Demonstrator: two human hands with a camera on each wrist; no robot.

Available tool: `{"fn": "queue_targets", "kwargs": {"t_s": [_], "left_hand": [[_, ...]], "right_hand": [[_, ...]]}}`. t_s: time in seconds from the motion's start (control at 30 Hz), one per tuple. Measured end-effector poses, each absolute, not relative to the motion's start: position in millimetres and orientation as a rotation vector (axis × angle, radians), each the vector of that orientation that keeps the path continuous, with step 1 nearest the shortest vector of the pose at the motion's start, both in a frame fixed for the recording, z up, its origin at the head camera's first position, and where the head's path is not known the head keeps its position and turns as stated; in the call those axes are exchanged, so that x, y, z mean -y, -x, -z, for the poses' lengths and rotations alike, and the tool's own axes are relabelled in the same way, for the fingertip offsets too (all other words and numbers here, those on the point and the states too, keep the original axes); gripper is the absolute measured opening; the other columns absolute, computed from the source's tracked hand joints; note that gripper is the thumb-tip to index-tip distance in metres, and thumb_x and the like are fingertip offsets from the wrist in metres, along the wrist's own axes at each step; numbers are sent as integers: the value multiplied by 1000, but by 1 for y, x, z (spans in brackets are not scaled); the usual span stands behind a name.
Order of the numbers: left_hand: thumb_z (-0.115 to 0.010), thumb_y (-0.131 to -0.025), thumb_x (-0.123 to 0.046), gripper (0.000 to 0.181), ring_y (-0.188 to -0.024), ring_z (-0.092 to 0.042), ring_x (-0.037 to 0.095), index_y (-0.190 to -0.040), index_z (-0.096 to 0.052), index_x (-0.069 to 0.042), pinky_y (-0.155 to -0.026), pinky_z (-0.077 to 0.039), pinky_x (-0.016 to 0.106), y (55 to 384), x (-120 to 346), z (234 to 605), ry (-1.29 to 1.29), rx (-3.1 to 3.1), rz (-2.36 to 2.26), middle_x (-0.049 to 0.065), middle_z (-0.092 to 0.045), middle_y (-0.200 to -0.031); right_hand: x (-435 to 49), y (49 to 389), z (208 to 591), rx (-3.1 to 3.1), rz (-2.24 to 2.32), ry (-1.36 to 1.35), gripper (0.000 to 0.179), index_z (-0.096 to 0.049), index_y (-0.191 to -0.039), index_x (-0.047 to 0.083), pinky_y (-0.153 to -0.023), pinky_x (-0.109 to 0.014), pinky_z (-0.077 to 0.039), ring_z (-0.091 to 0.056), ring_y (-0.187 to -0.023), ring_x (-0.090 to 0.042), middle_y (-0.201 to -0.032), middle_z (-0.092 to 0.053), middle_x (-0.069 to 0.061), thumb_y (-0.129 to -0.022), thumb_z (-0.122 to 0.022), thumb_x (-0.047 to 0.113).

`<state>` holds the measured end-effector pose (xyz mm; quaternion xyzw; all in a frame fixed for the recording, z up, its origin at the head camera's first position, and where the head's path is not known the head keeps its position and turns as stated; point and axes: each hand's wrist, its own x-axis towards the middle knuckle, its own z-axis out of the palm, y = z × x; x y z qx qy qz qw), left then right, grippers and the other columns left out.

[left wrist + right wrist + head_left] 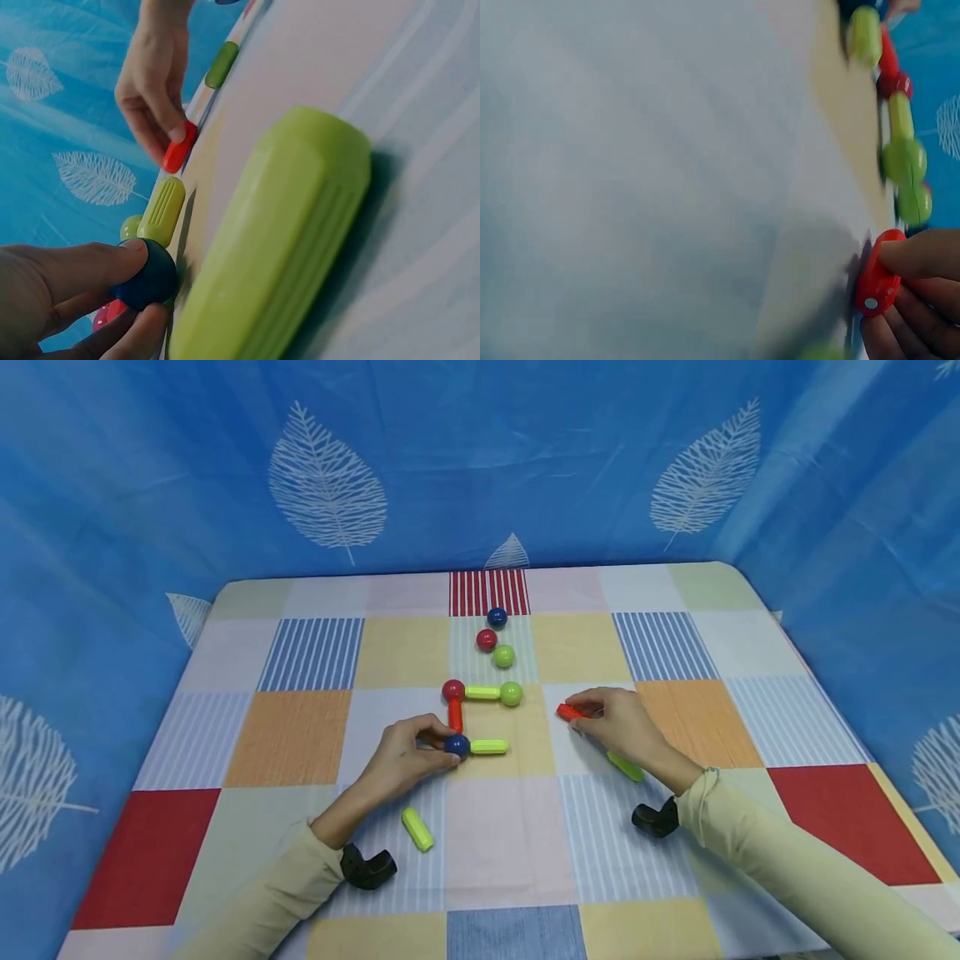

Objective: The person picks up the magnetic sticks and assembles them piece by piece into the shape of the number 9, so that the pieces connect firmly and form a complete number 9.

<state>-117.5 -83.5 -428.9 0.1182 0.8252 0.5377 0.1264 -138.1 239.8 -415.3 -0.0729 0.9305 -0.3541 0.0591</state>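
My left hand pinches a dark blue ball between thumb and fingers. From that ball a yellow-green stick points right, and a red stick runs back to a red ball. A second yellow-green stick links the red ball to a green ball. Right of this open-sided shape, my right hand holds another red stick by thumb and fingers. In the right wrist view a round silvery dot shows on the end of the held red stick.
Behind the shape lie a loose blue ball, red ball and green ball. One loose yellow-green stick lies near my left wrist, another beneath my right. A patchwork cloth covers the table; blue curtains hang around it.
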Motion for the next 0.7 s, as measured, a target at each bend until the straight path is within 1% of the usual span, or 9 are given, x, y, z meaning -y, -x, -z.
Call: {"fn": "queue_targets", "kwargs": {"t_s": [0.1,0.23,0.5,0.63,0.7], "left_hand": [[-81,-79,-6,25,-86,-64,19,-102,-71,-8,-73,-53,32,117,83,428,-348,-2411,-1561,5,-68,-93],[-81,-78,-7,25,-86,-63,19,-101,-71,-8,-73,-52,33,117,82,428,-345,-2412,-1561,4,-68,-93],[-81,-78,-6,25,-87,-63,19,-101,-70,-8,-73,-52,32,117,81,429,-347,-2401,-1567,4,-67,-93],[-81,-78,-6,24,-87,-62,18,-100,-70,-7,-73,-52,32,117,82,429,-354,-2408,-1568,4,-67,-93],[-81,-78,-6,24,-86,-63,18,-99,-70,-8,-74,-52,32,117,82,429,-352,-2412,-1567,3,-67,-92]], "right_hand": [[-224,143,415,-2681,1202,129,32,-70,-116,2,-69,-29,-53,-68,-86,-19,-99,-73,-11,-84,-74,6],[-207,149,415,-2567,1305,48,31,-70,-115,0,-68,-24,-52,-69,-83,-17,-97,-73,-11,-85,-73,8],[-191,154,414,-2457,1414,-9,29,-68,-113,-5,-68,-29,-56,-70,-77,-18,-95,-72,-14,-86,-72,4],[-186,154,413,-2379,1478,-41,30,-66,-115,-7,-70,-31,-57,-71,-77,-20,-97,-72,-17,-87,-70,3],[-183,155,412,-2338,1507,-82,31,-66,-116,-7,-72,-30,-57,-71,-78,-18,-98,-73,-16,-88,-71,5]]}}
